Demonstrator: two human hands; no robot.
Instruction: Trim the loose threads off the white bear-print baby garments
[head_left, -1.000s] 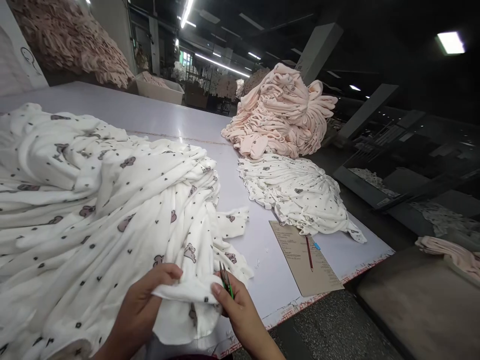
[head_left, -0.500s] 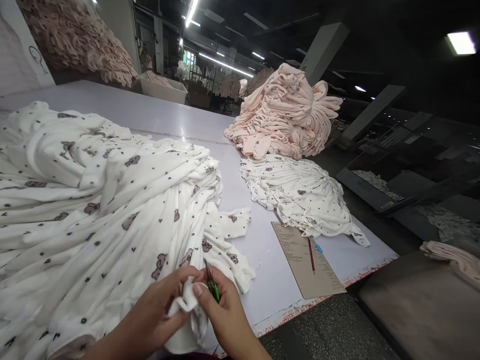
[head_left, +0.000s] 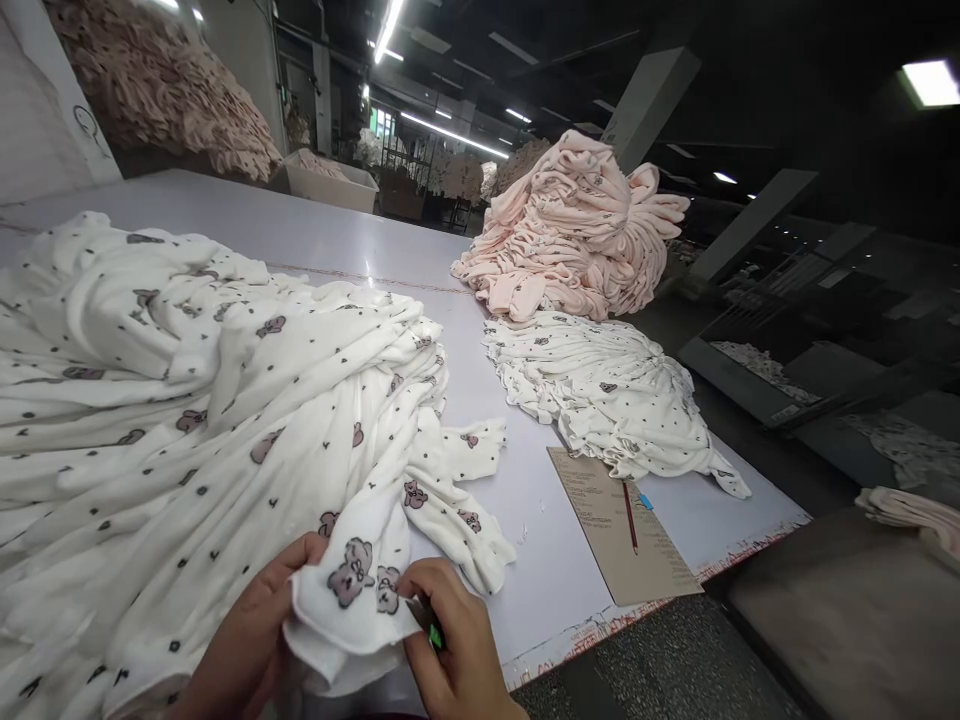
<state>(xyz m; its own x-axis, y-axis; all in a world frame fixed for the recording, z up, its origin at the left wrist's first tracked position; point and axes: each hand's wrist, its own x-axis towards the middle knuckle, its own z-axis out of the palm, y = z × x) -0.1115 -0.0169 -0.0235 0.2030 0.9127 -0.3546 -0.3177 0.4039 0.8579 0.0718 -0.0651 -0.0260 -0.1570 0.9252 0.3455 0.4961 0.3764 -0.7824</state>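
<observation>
At table's near edge, my left hand (head_left: 251, 640) and right hand (head_left: 454, 640) both pinch a white bear-print garment (head_left: 352, 600), fingers closed on its fold; green snips (head_left: 435, 636) tucked in right palm, big white pile (head_left: 187, 400) just beyond.

White bear-print fabric (head_left: 225, 400), plain pink garment pile (head_left: 577, 225), brown paper sheet (head_left: 622, 545), red pencil (head_left: 630, 505).

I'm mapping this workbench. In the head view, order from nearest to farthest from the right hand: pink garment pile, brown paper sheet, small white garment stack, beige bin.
1. brown paper sheet, just right of the right hand.
2. small white garment stack, beyond the sheet.
3. pink garment pile, behind that stack.
4. beige bin, far back, left.
</observation>
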